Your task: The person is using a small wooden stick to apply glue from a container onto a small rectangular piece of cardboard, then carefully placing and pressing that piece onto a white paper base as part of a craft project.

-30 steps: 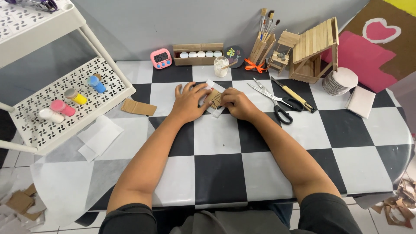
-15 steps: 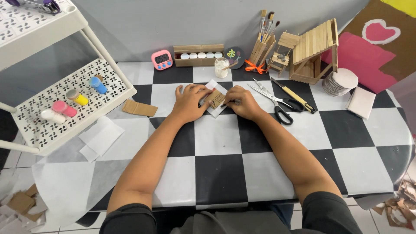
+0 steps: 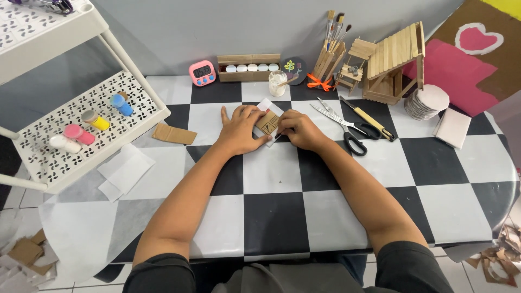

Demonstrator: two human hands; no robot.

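My left hand [image 3: 239, 132] presses flat on the small cardboard piece [image 3: 267, 122], just in front of the glue jar [image 3: 277, 83]; my right hand [image 3: 300, 130] pinches its near edge. It could skid on the slick counter [image 3: 271, 217], I reckon.

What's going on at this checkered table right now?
A person seated at the checkered table has both hands on a small piece of cardboard lying on white paper. The left hand lies flat, pinning it down; the right hand pinches its edge. Scissors and a craft knife lie just to the right, and a stick-built little house stands behind.
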